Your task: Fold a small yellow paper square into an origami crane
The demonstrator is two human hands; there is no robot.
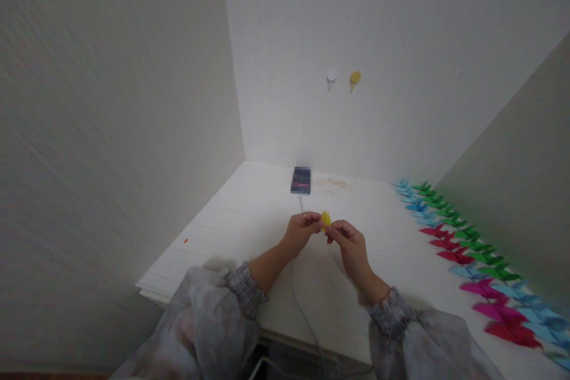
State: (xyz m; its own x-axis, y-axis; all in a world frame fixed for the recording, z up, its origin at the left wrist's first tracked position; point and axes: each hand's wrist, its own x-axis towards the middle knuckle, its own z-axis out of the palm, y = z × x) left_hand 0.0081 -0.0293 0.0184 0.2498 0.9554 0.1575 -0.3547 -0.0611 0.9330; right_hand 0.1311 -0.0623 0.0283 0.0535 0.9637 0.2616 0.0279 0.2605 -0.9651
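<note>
A small piece of folded yellow paper (326, 221) is held up over the middle of the white table. My left hand (301, 234) pinches its left side between thumb and fingers. From the right, the thumb and index finger of my right hand (350, 244) close on its lower edge. The paper has pointed tips at the top; my fingers cover part of it, so its full shape is hidden.
Folded paper cranes (481, 258) in green, blue, red and pink stand in rows along the table's right side. A phone (301, 180) lies near the back wall, its white cable (303, 312) running to the front edge. An orange scrap (186, 241) lies left. Two hooks (355, 78) are on the wall.
</note>
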